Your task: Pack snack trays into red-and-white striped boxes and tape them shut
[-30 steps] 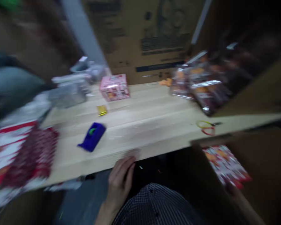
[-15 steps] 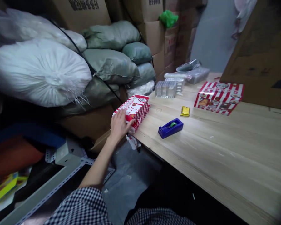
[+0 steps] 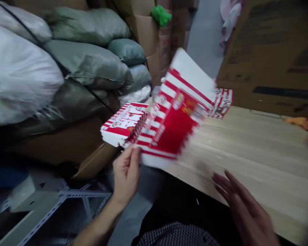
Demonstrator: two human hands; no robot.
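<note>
My left hand (image 3: 127, 174) pinches the near corner of a flat red-and-white striped carton (image 3: 166, 126), thumb on top. The carton is raised above the table, tilted and blurred by motion, with a plain white flap at its far end. Just behind and to the left, a stack of the same flat cartons (image 3: 124, 121) lies at the table's edge. My right hand (image 3: 242, 201) is over the near side of the table, apart from the carton, its fingers stretched out, holding nothing.
The wooden table (image 3: 248, 150) runs to the right. Another striped box (image 3: 224, 102) stands at its back, partly hidden by the raised carton. A big brown cardboard box (image 3: 269, 68) rises behind it. Sacks (image 3: 89, 61) are piled at left, and an orange item (image 3: 303, 123) lies far right.
My left hand has lifted one flat carton from the stack and moved it rightward over the table. My right hand has come into view. The camera has turned right.
</note>
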